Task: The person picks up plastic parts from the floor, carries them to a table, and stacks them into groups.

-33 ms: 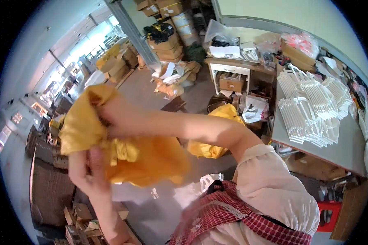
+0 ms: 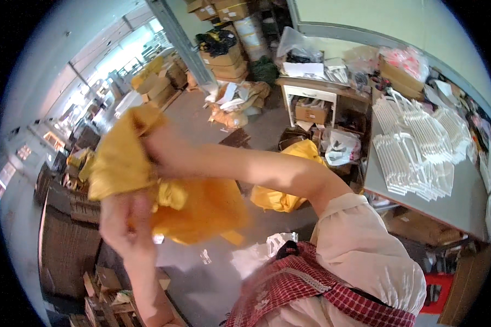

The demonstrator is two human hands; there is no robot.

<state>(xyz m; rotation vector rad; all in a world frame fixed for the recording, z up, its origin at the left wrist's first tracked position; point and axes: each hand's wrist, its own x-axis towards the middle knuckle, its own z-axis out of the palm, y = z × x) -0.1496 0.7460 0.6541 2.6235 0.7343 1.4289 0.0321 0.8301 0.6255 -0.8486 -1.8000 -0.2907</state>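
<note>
A yellow cloth piece (image 2: 202, 210) with a knotted or bunched strip on it is held up at the left, smeared by motion. My left hand (image 2: 128, 220) grips its lower left part from below, fingers bent against the fabric. Stretched across from the right, my right arm ends in my right hand (image 2: 161, 147), which reaches into a raised fold at the top of the cloth. That fold hides most of the right fingers, and the cloth hangs from this hand. Beyond my right forearm, a second yellow cloth bundle (image 2: 283, 196) lies low down.
A grey table (image 2: 463, 201) at the right bears stacks of white frame-like pieces (image 2: 420, 131). Behind stands a small white desk (image 2: 311, 92) with papers. Cardboard boxes (image 2: 223, 60), a pillar (image 2: 183, 49) and piled sacks (image 2: 240, 103) are farther back. A red stool (image 2: 436, 291) is at lower right.
Both hands and the yellow cloth have shifted slightly right. The raised fold has moved a little up. The view has tilted slightly.
</note>
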